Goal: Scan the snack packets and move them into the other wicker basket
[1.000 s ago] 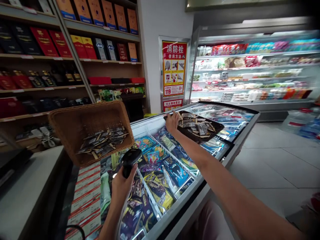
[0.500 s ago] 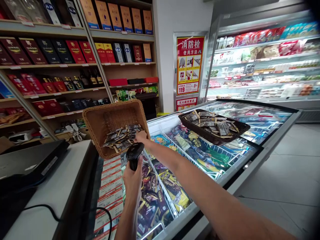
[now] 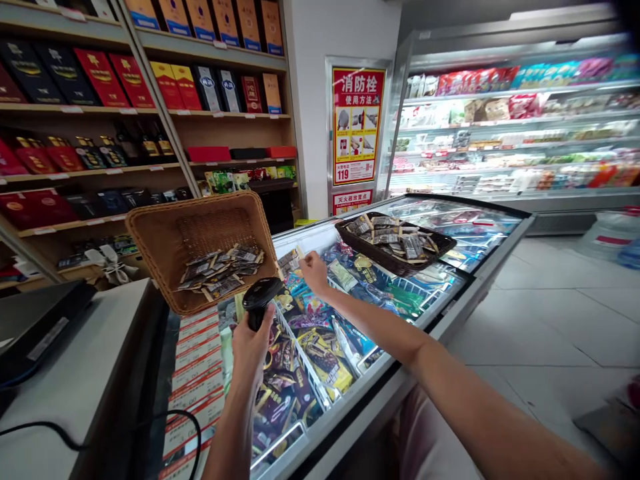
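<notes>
My left hand (image 3: 251, 347) is wrapped round the handle of a black barcode scanner (image 3: 261, 293), its head level with the front of a tan wicker basket (image 3: 193, 207). Small dark packets with tan edges (image 3: 220, 270) lie heaped inside that basket. Pinched in my right hand (image 3: 315, 272) is one similar small packet (image 3: 289, 260), held just right of the basket and above the freezer. A dark woven basket (image 3: 400, 267) with more such packets rests on the freezer glass, to the right of my right hand.
Ice-cream packs fill wire compartments of the chest freezer (image 3: 345, 393) below my hands. Price labels (image 3: 193, 380) line its left side. At left stands a counter (image 3: 95, 347) with a black cable (image 3: 195, 427). Boxed-goods shelves and a refrigerated display (image 3: 500, 143) stand behind.
My right hand has come out of the tan basket and moved right with a packet in it. The scanner stays in my left hand. The view has turned right.
</notes>
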`<action>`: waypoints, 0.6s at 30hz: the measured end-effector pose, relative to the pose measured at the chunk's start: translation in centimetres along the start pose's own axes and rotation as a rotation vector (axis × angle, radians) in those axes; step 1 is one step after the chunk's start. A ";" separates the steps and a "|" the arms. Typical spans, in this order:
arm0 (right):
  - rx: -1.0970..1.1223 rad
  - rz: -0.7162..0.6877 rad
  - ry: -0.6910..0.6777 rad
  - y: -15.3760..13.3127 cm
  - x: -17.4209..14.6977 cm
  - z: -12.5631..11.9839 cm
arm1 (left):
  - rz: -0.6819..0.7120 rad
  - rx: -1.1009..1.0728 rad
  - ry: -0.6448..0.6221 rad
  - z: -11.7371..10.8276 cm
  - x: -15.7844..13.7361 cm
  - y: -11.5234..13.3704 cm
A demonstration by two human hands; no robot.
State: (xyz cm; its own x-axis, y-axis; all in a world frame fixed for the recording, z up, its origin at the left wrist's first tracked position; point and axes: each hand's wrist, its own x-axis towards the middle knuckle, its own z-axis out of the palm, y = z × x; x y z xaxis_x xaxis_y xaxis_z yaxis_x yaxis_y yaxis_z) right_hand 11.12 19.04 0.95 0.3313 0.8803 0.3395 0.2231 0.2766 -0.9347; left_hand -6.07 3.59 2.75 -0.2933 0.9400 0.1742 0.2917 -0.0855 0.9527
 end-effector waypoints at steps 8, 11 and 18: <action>0.430 0.288 0.031 3.0 0.5 -4.6 | 0.068 0.034 -0.311 1.2 -1.0 1.0; 0.463 0.264 0.068 3.6 0.7 -4.9 | 0.086 0.091 -0.311 1.4 -1.0 0.7; 0.468 0.234 0.086 3.6 1.5 -6.3 | 0.100 0.195 -0.329 1.5 -0.8 0.6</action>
State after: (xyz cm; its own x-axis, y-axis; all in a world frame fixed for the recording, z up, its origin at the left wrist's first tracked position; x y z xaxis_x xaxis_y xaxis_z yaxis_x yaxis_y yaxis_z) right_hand 18.16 18.95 -1.26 0.4014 0.9099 0.1051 -0.2923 0.2360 -0.9268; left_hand -4.34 3.30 2.81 0.0431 0.9886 0.1441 0.4807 -0.1470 0.8644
